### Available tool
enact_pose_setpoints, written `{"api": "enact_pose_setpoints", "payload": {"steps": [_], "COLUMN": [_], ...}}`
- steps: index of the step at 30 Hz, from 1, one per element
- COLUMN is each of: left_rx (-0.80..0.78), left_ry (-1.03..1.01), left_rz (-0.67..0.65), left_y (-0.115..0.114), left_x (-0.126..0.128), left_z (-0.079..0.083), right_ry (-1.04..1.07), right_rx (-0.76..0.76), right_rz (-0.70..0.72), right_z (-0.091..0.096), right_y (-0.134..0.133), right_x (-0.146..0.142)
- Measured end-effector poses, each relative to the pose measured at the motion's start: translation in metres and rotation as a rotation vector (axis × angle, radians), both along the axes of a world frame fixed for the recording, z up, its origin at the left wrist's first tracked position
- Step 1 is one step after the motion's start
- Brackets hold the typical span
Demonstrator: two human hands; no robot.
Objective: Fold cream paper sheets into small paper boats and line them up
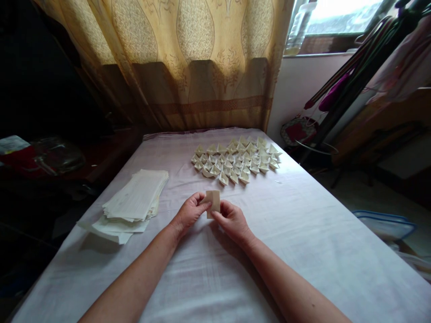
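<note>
Both of my hands pinch one small folded piece of cream paper (pixel 213 200) just above a table covered in a white cloth (pixel 303 233). My left hand (pixel 189 212) grips its left edge with thumb and fingers closed. Closed on the paper's right and lower edge is my right hand (pixel 231 219). Beyond the hands lie several small folded paper boats (pixel 235 159) set in rows. A stack of flat paper sheets (pixel 133 202) lies to the left of my left hand.
A patterned yellow curtain (pixel 188 63) hangs behind the table's far edge. Dark clutter fills the left side. On the right are a window sill with a plastic bottle (pixel 298 29), a dark rack with clothes (pixel 363 72), and a blue-rimmed container (pixel 387 222) on the floor.
</note>
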State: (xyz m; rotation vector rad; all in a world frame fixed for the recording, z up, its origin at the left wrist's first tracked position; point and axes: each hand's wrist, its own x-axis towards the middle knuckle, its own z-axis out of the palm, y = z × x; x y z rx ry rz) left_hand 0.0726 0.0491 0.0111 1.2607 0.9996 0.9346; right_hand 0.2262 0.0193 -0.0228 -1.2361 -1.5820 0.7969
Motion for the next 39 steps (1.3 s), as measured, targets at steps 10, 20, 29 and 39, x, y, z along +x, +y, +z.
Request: {"api": "enact_pose_setpoints", "payload": {"steps": [10, 20, 29, 39], "left_rx": [0.260, 1.136, 1.035, 0.820], "left_ry": [0.224, 1.040, 1.075, 1.024], "left_rz": [0.139, 0.056, -0.060, 0.025], "left_y": [-0.001, -0.025, -0.041, -0.037], "left_x": [-0.011, -0.044, -0.060, -0.059], "left_z": [-0.012, -0.010, -0.017, -0.021], "right_ry": [-0.408, -0.883, -0.708, -0.578], "right_rx": [0.397, 0.619, 0.336, 0.197], "right_rz": [-0.130, -0.047, 0.099, 0.011], "right_z": [0.013, 0.016, 0.005, -0.003], "right_y": [0.002, -0.006, -0.023, -0.016], "right_x": [0.020, 0.003, 0.012, 0.022]}}
